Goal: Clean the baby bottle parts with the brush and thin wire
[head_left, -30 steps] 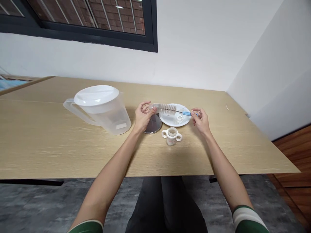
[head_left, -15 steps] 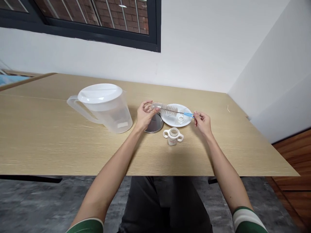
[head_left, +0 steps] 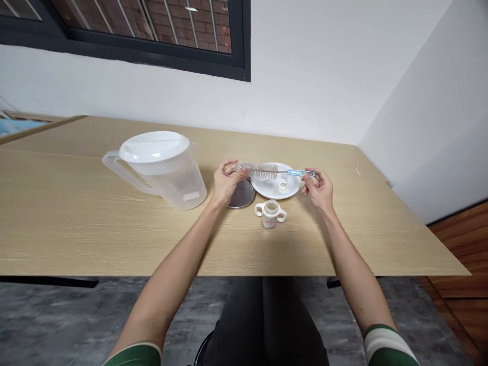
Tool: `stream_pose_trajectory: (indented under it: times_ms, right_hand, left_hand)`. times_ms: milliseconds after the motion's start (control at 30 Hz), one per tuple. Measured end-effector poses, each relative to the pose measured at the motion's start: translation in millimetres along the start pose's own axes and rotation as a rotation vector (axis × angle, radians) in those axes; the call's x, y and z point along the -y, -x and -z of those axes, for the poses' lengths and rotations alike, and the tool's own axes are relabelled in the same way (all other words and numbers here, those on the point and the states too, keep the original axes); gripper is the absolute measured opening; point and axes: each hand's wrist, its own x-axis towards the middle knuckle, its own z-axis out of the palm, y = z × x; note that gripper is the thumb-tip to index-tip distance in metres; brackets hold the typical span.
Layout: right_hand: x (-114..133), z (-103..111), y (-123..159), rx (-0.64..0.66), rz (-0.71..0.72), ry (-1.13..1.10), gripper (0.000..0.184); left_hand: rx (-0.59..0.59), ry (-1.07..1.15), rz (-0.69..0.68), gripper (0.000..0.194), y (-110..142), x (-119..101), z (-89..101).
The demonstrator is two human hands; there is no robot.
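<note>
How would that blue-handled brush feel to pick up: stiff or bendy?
The brush is probably light, given its slim blue handle. Its thin, wire-like stem would likely hold its shape but flex if pushed hard. The fine bristles should bend easily.

"How does the left hand [head_left: 225, 184] sit?"
"At the far end of the left forearm [head_left: 183, 259], which slants from near left toward the middle. Its thumb points right; its fingers curl on the far side."
"And the right hand [head_left: 320, 190]?"
"Turned inward to face the left one, well apart, fingers bent, thumb close to them. The right forearm [head_left: 353, 262] reaches in from near right."
</note>
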Motion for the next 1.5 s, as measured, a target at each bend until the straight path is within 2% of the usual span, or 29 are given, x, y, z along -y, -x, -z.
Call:
stream_pose_trajectory:
  times_ms: [167, 300, 567, 900, 1067, 1267, 1367, 1500]
  right_hand:
    - [-6.1, 1.8, -1.8, 0.020, -0.072, 0.015, 0.055]
    - [-5.1, 1.2, 1.5, 0.045, -0.076, 0.104, 0.056]
    - [-0.5, -2.7, 5.4, 0.134, -0.054, 0.166, 0.060]
    - [-0.8, -2.5, 4.9, 0.128, -0.083, 0.166, 0.057]
    - [-2.9, -1.9, 4.9, 0.133, -0.074, 0.163, 0.058]
    - [-1.3, -5.7, 7.5, 0.119, -0.062, 0.120, 0.045]
    - [-1.1, -7.5, 7.4, 0.101, -0.015, 0.093, 0.050]
    - [-3.4, -6.3, 6.8, 0.122, -0.053, 0.159, 0.049]
  left_hand:
    - [0.041, -0.028, -0.071, 0.065, -2.0, 1.9, 3.0]
    - [0.059, 0.004, -0.103, 0.068, -2.5, 0.7, 1.8]
    - [-0.033, 0.024, -0.038, 0.064, -3.9, 1.7, 0.7]
    - [-0.009, 0.025, 0.004, 0.060, -0.9, 1.0, 0.1]
    - [0.008, -0.018, -0.022, 0.062, -0.6, 1.9, 1.1]
    - [-0.057, 0.004, 0.022, 0.064, -1.8, 1.2, -0.1]
    - [-0.074, -0.002, 0.029, 0.064, -1.8, 0.6, -0.9]
    - [-0.064, 0.005, 0.013, 0.064, -2.7, 1.6, 0.1]
